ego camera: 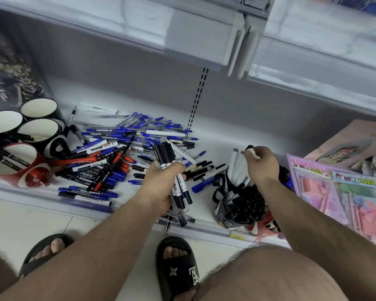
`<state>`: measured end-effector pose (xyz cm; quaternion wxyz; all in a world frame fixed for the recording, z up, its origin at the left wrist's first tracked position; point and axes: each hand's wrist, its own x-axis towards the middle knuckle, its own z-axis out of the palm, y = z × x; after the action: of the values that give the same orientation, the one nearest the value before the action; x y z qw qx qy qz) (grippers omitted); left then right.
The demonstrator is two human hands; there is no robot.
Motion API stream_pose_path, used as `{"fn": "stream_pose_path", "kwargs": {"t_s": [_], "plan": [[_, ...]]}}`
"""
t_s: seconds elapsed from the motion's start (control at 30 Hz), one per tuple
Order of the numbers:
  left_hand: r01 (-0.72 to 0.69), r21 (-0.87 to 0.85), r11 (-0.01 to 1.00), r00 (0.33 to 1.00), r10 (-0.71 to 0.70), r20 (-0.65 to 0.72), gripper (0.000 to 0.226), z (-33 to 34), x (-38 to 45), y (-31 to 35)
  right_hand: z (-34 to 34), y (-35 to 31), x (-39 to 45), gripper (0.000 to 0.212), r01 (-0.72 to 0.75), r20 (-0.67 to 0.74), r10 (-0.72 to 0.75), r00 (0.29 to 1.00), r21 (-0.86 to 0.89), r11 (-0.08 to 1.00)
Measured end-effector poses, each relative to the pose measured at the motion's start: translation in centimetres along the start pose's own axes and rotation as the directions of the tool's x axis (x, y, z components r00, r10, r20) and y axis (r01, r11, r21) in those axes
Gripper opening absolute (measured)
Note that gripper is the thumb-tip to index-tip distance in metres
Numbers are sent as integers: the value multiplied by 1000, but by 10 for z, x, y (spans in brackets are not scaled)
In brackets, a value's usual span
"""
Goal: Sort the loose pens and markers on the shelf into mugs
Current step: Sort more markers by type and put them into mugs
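black-capped white markers, left hand grip

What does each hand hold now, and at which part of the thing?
The left hand grips a bundle of black markers around their middles. The right hand pinches one white marker near its end, above the black mug.
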<state>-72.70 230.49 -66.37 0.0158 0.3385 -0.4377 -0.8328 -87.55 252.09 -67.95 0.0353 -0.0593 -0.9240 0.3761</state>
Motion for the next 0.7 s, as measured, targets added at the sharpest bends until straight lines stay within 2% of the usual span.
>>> {"fn": "stream_pose_path", "kwargs": {"t_s": [0.07, 0.1, 0.13, 0.2, 0.23, 0.27, 0.37, 0.47, 0.53, 0.57, 0.63, 0.7], "plan": [[2, -21, 1000, 1000, -2, 16, 22, -1, 1, -2, -4, 6, 0, 33, 193, -37, -199, 979, -137, 972], [9, -47, 999, 999, -7, 37, 23, -1, 1, -2, -4, 9, 1, 34, 290, 25, -295, 955, -267, 919], [22, -90, 996, 997, -16, 73, 23, -1, -1, -1, -4, 8, -2, 40, 354, 156, -318, 935, -411, 840], [69, -189, 980, 984, -36, 176, 23, -1, -4, 2, -3, 7, -5, 59, 382, 428, -112, 897, -621, 684], [89, -232, 969, 975, -37, 218, 26, -1, -6, 4, -4, 6, -5, 65, 366, 488, -7, 873, -645, 671], [100, -266, 959, 969, -33, 244, 31, 0, -7, 6, -7, 4, -5, 68, 344, 518, 46, 854, -630, 696], [119, -293, 949, 954, -28, 297, 38, 2, -14, 11, -22, -10, -10, 68, 309, 555, 35, 831, -513, 801], [137, -271, 953, 925, -25, 379, 40, 2, -24, 16, -37, -45, -22, 64, 270, 437, -74, 896, -405, 873], [147, -252, 957, 907, -28, 421, 45, 1, -29, 19, -47, -80, -38, 51, 223, 357, -122, 926, -256, 941], [150, -237, 960, 898, -31, 439, 46, 0, -31, 20, -51, -98, -47, 42, 203, 378, -134, 916, -149, 968], [156, -207, 966, 880, -40, 473, 47, -1, -35, 22, -57, -130, -69, 28, 134, 511, -142, 848, 53, 990], [171, -181, 968, 859, -57, 508, 49, -2, -40, 24, -59, -151, -88, 23, 112, 622, -168, 765, 128, 985]]}}
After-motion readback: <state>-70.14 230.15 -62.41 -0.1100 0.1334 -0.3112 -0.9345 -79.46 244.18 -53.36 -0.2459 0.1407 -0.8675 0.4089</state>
